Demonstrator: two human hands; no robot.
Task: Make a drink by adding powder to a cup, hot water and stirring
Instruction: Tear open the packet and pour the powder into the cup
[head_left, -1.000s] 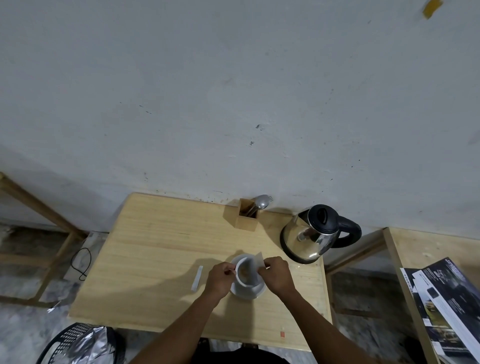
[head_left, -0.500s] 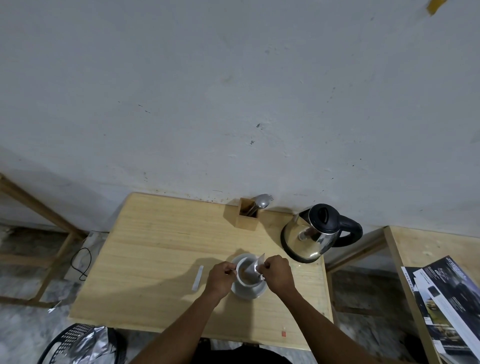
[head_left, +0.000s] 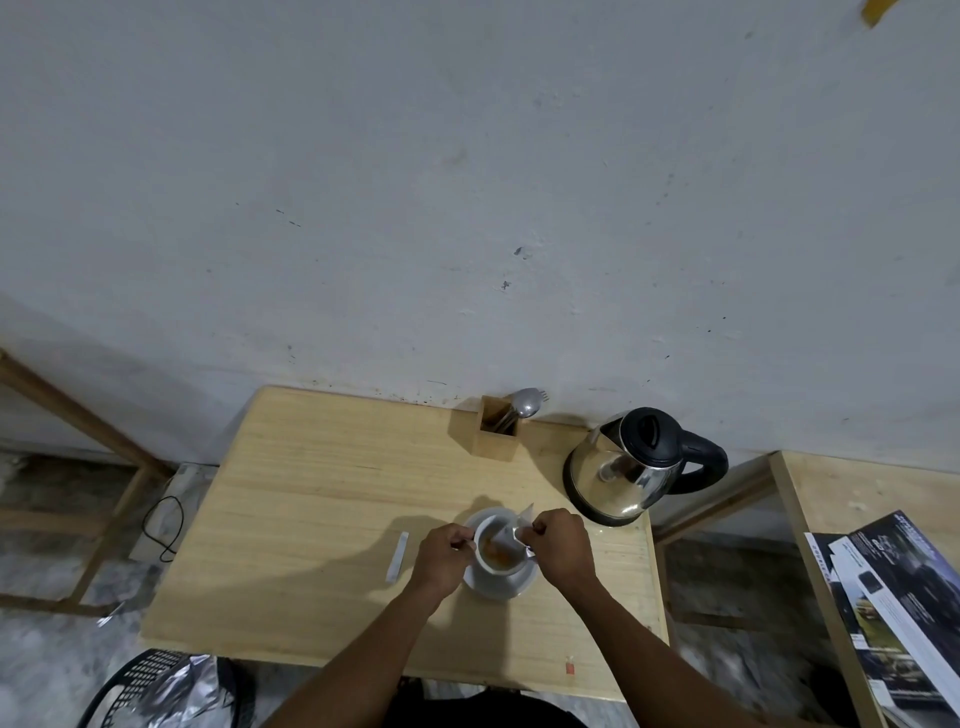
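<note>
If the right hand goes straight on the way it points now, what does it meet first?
The right hand points left, toward the cup, so it would probably meet the cup's rim first; the left hand lies just beyond. Depth is unclear.

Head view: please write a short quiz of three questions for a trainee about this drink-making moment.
1. True or false: the kettle stands on the cup's left.
2. What does the right hand hold over the cup? A) sachet B) spoon C) lid
3. Fill in: the cup stands on a ____.

Key: 1 false, it is on the right. 2 A, the sachet. 3 saucer. The left hand steadies the cup.
</note>
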